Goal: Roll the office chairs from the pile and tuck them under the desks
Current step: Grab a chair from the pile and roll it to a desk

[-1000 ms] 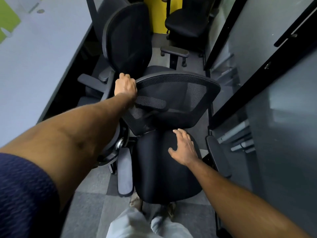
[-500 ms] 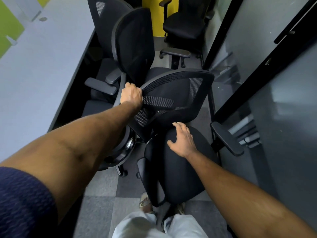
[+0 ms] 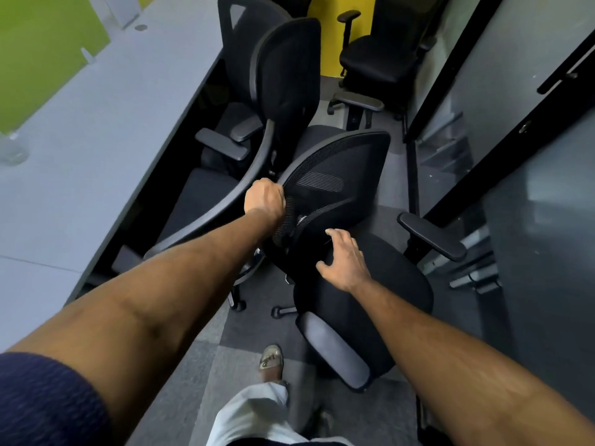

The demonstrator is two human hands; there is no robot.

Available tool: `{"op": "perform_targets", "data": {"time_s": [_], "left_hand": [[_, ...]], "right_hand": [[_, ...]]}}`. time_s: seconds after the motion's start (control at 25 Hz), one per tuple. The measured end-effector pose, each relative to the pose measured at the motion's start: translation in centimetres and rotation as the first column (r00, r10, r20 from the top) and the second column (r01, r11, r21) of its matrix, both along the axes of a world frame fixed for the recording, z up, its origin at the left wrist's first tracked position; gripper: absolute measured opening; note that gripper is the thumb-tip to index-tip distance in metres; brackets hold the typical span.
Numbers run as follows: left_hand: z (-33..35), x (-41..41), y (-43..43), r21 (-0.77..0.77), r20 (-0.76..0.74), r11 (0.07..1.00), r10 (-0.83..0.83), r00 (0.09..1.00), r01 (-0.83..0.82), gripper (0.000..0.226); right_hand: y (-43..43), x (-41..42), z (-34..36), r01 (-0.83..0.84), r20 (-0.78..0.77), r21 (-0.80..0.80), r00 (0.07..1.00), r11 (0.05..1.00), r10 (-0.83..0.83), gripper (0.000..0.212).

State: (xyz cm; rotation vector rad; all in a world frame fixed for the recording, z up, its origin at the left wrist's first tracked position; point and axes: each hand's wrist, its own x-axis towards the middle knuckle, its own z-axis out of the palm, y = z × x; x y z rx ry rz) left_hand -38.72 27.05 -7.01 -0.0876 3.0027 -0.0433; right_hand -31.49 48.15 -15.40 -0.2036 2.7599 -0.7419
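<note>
Head cam, what I've got: long grey desk fills the left side, w/ a green divider at its far edge; dark glass partition runs down the right; grey carpet tiles form the aisle btwn them, yellow wall at the far end.

Chair in hand sits mid-aisle, btwn desk and glass, seat not under the desk; its mesh backrest is on the far side of the seat and angled toward the desk; one armrest points at the glass, the other armrest is nearest me.

Second chair, tall-backed, stands just beyond and to the left, close against the desk edge, its frame touching or nearly touching the mesh backrest; can't tell which. Third chair is well back by the yellow wall.

Left hand: fingers curled over the backrest's top left corner, gripping the rim. Right hand: fingers spread and fairly straight, palm down on the seat near the backrest base; not wrapped round anything.

One shoe on the carpet, just left of the near armrest.
</note>
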Motion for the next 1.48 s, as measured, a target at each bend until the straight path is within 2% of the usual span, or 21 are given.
{"op": "perform_targets", "data": {"time_s": [0.12,0.28,0.4,0.48,0.52,0.6,0.72,0.8,0.88,0.96,1.04,1.08,1.16,1.2,1.24,1.36,1.48], "left_hand": [[1.8,3.0,1.5,0.098,0.076,0.980,0.168,0.983,-0.175,0.030],[3.5,7.1,1.9,0.093,0.293,0.933,0.308,0.905,-0.347,0.033],[3.5,10.4,1.7,0.111,0.574,0.937,0.213,0.791,-0.332,0.036],[3.3,13.0,1.1,0.202,0.728,0.894,0.137,0.671,-0.401,0.040],[3.1,14.2,0.6,0.260,0.750,0.855,0.113,0.652,-0.448,0.040],[2.6,15.8,-0.3,0.380,0.682,0.796,0.103,0.725,-0.471,0.046],[2.0,16.4,-0.3,0.495,0.432,0.780,0.162,0.887,-0.383,0.049],[2.3,17.1,0.2,0.471,0.421,0.819,0.117,0.900,-0.327,0.050],[2.5,18.3,0.4,0.448,0.484,0.847,0.040,0.874,-0.286,0.053],[2.5,19.8,0.5,0.428,0.478,0.875,-0.006,0.878,-0.227,0.062],[2.3,21.2,0.7,0.305,0.353,0.946,-0.008,0.935,-0.107,0.084],[2.1,21.7,0.9,0.211,0.256,0.977,-0.033,0.966,-0.023,0.096],[1.3,22.5,1.1,0.100,0.084,0.984,-0.156,0.984,0.147,0.122],[0.7,22.7,1.0,0.087,0.049,0.976,-0.205,0.977,0.201,0.133],[0.3,23.0,1.0,0.075,0.074,0.963,-0.264,0.962,0.259,0.140],[-1.2,24.4,2.1,-0.032,0.246,0.900,-0.415,0.876,0.436,0.134],[-1.9,26.6,4.0,-0.106,0.256,0.850,-0.478,0.840,0.516,0.111]], "right_hand": [[1.2,2.5,-0.1,-0.033,-0.005,-0.006,0.999,0.999,0.033,0.083],[3.5,6.3,-0.3,-0.043,0.006,-0.004,0.999,0.999,0.043,0.081],[5.0,9.0,-0.4,-0.037,0.031,-0.003,0.999,0.999,0.037,0.076],[5.6,10.6,-0.2,-0.050,0.043,-0.084,0.998,0.995,0.053,0.067],[5.8,11.3,-0.2,-0.054,0.042,-0.145,0.997,0.988,0.061,0.060],[5.9,12.7,0.2,-0.034,0.011,-0.227,0.999,0.973,0.037,0.046],[5.2,14.7,1.0,0.021,0.026,-0.310,1.000,0.950,-0.013,0.041],[4.4,15.8,2.0,0.025,0.092,-0.329,0.996,0.944,0.006,0.047],[3.7,16.8,2.9,-0.013,0.144,-0.299,0.988,0.954,0.058,0.054],[3.8,17.8,3.5,-0.048,0.191,-0.257,0.976,0.965,0.100,0.075],[4.1,18.5,4.6,-0.122,0.234,-0.154,0.960,0.981,0.156,0.089],[4.1,18.7,5.4,-0.185,0.241,-0.076,0.950,0.980,0.198,0.085],[3.5,19.3,6.6,-0.303,0.205,0.123,0.939,0.945,0.274,0.064],[2.9,19.9,7.1,-0.325,0.172,0.226,0.941,0.918,0.290,0.053],[2.2,20.9,7.4,-0.304,0.139,0.297,0.952,0.905,0.274,0.045],[2.2,24.4,6.8,-0.138,0.038,0.380,0.990,0.915,0.134,0.039],[4.5,28.2,6.2,-0.003,-0.032,0.437,0.999,0.899,0.019,0.038]]}}
